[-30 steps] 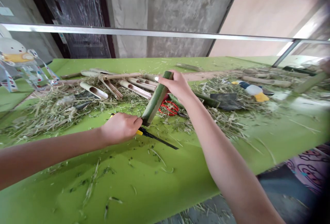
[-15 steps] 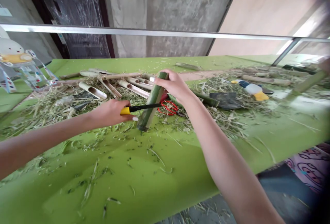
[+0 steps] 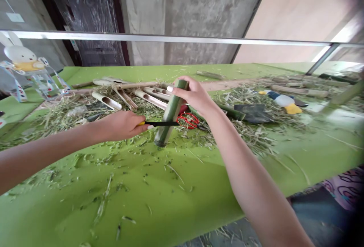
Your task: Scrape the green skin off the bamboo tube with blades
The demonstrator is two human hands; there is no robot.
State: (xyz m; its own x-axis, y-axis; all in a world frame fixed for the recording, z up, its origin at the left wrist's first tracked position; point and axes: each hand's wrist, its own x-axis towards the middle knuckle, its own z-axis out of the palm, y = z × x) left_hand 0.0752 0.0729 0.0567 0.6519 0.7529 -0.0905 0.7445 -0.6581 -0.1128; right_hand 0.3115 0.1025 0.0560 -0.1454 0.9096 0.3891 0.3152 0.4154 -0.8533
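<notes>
My left hand (image 3: pixel 125 125) is wrapped round the yellow handle of a knife (image 3: pixel 160 124), whose dark blade lies across the green bamboo tube (image 3: pixel 172 108). That tube stands tilted on the green table (image 3: pixel 142 186), its lower end on the surface. Near its top, my right hand (image 3: pixel 192 91) grips it with the thumb across the front. Red-handled scissors (image 3: pixel 188 120) lie just behind the tube, partly hidden. Split bamboo pieces (image 3: pixel 106 101) rest on shavings behind my left hand.
A rabbit-shaped bottle (image 3: pixel 27 63) stands at the far left. Bamboo shavings (image 3: pixel 250 133), a dark flat piece (image 3: pixel 253 113) and a duck-like toy (image 3: pixel 281 99) lie at right. A metal rail (image 3: pixel 170 39) crosses behind the table. A person's patterned clothing (image 3: pixel 345 188) shows at lower right.
The knife blade has moved lower along the tube and is now more level. Less of the yellow handle shows. The whole view has shifted slightly.
</notes>
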